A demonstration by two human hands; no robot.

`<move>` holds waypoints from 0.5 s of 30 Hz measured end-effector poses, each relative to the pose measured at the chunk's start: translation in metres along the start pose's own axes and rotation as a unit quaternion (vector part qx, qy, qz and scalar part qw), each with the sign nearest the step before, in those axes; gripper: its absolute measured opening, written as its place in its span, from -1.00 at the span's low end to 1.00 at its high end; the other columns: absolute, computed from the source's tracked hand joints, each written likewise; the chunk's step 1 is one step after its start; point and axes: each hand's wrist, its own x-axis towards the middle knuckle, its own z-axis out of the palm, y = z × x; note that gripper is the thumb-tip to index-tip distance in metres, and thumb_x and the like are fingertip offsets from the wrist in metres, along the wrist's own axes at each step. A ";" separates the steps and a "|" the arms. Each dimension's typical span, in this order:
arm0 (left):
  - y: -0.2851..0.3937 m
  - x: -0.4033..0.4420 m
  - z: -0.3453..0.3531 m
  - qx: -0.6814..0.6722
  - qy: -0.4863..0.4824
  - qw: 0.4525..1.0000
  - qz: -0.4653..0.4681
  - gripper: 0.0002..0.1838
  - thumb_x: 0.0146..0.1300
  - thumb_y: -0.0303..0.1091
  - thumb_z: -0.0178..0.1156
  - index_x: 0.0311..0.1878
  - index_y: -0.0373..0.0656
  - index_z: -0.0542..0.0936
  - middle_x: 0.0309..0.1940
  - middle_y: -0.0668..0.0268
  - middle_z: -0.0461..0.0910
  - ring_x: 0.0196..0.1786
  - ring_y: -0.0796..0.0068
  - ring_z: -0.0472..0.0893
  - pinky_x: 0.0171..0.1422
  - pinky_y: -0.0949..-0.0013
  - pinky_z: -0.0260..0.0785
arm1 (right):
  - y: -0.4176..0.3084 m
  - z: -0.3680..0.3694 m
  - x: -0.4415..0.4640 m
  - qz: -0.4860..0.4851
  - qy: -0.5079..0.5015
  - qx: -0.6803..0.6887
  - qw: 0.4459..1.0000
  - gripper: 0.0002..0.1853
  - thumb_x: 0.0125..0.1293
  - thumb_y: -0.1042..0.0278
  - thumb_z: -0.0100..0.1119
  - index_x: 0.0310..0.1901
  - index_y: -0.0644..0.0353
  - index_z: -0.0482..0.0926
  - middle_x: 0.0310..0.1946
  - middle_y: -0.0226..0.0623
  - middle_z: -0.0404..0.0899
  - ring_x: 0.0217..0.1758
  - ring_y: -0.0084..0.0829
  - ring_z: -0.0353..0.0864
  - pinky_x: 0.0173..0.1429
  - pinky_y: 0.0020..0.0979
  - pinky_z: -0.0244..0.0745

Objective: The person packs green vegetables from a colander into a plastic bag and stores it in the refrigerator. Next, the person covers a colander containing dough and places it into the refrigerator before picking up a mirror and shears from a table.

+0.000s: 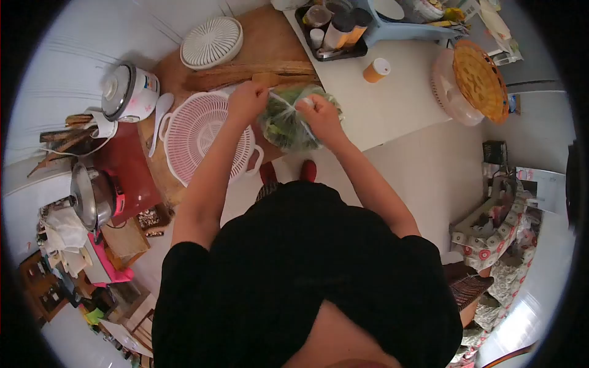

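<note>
A clear plastic bag (283, 126) with leafy greens inside hangs at the edge of the tables, in front of my body. My left hand (248, 102) is closed at the bag's upper left side, and a stretched strip of plastic runs from it toward the middle. With thumb and fingers pinched, my right hand (320, 118) grips the bag's gathered plastic on the right. Beside the bag, under my left forearm, stands a pink-white plastic colander (195, 132) with two handles; the forearm hides part of it.
Behind the colander lie a round white slatted basket (211, 43) and a wooden board (251, 75). A rice cooker (130, 92) and a white ladle (161, 116) are at left. An orange jar (376, 70), a black condiment tray (334, 52) and an orange basket (480, 83) occupy the white table (402, 104).
</note>
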 end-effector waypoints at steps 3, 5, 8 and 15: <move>0.031 -0.021 -0.027 -0.103 0.023 0.992 0.062 -0.85 -0.03 -0.32 0.15 -0.49 -0.22 0.54 -0.52 0.15 0.50 -0.35 0.17 0.51 -0.23 0.23 0.32 | 0.009 0.006 0.006 -0.117 0.027 -0.054 0.991 -0.83 0.07 0.35 0.18 -0.36 0.26 0.50 -0.49 -0.30 0.54 -0.43 -0.47 0.50 -0.32 -0.44 0.37; 0.054 -0.029 -0.036 -0.076 -0.016 0.988 0.134 -0.87 -0.04 -0.36 0.16 -0.45 -0.21 0.56 -0.46 0.16 0.52 -0.32 0.21 0.51 -0.17 0.25 0.32 | 0.005 0.006 0.006 -0.153 0.025 -0.102 0.983 -0.82 0.05 0.35 0.18 -0.34 0.25 0.50 -0.50 -0.24 0.55 -0.46 -0.38 0.52 -0.33 -0.41 0.39; 0.073 -0.030 -0.028 -0.144 0.003 0.969 0.201 -0.91 -0.04 -0.40 0.13 -0.44 -0.19 0.55 -0.40 0.20 0.54 -0.26 0.16 0.51 -0.13 0.19 0.32 | 0.003 0.002 0.001 -0.162 0.015 -0.132 0.978 -0.81 0.04 0.36 0.18 -0.33 0.25 0.50 -0.50 -0.15 0.55 -0.47 -0.22 0.54 -0.34 -0.35 0.41; 0.046 -0.014 -0.001 -0.013 -0.057 0.961 0.272 -0.86 0.07 -0.42 0.01 -0.31 -0.10 0.55 -0.33 0.25 0.54 -0.18 0.16 0.50 -0.07 0.16 0.29 | 0.007 -0.002 -0.001 -0.139 -0.007 -0.103 0.985 -0.85 0.16 0.32 0.05 -0.31 0.21 0.43 -0.50 -0.16 0.53 -0.43 -0.21 0.54 -0.33 -0.31 0.41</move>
